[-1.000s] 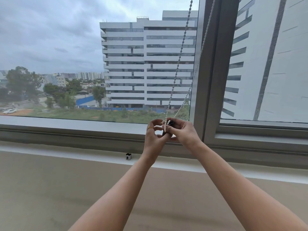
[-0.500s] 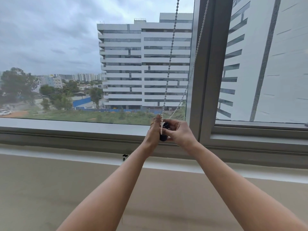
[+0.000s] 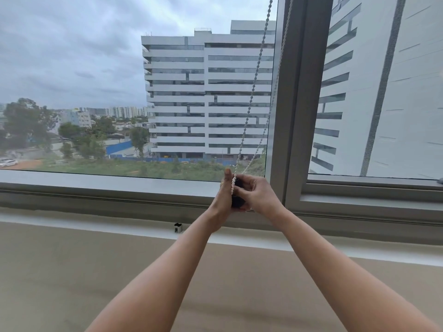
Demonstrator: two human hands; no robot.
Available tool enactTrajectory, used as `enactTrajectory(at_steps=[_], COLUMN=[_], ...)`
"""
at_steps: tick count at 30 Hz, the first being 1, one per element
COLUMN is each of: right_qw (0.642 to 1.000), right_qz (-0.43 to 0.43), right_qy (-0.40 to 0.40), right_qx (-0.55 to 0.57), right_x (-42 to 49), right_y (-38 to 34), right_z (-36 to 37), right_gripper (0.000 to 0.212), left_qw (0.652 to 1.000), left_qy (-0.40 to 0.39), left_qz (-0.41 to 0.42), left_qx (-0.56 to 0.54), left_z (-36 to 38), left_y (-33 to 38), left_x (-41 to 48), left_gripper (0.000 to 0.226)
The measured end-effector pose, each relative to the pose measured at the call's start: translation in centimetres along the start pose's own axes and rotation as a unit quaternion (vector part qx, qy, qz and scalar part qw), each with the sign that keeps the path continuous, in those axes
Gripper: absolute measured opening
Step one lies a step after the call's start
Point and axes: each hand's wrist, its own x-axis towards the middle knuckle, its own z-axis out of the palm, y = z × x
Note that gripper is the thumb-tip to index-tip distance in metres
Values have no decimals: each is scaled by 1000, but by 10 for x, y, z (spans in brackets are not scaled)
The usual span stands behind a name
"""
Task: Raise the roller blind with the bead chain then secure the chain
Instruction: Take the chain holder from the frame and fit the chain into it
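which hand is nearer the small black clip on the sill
Left. The left hand is up and to the right of the small black clip, with its wrist closest. The right hand is farther right, past the left, beside the window post.

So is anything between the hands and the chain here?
No. Both the left hand and right hand already close on the chain and a small dark piece at its lower end.
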Motion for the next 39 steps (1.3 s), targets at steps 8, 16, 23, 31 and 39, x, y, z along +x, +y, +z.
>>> enactTrajectory(at_steps=[8,16,23,31,39], right_qw=[995,992,996,999,995], right_qz=[2,-1,-23,3,14], right_qy=[-25,-42,-14,-6,-60], right_qx=[-95,-117,-83,-43,83], right_x=[-2,-3,-4,-2,-1], right_y=[-1,-1,-8,-11,-5], right_z=[-6,-5,4,6,10], right_gripper=[29,29,26,27,21], left_qw=[999,999,999,996,995], left_qy=[-11,2,10,-14,-27], left_qz=[-33,-43,18,79,81], left_qx=[5,-25,-40,-42,-56], left_z=[5,0,-8,-22,-27], left_y=[1,2,7,14,16], left_x=[-4,-2,-4,-6,-7], left_gripper=[71,70,51,19,10])
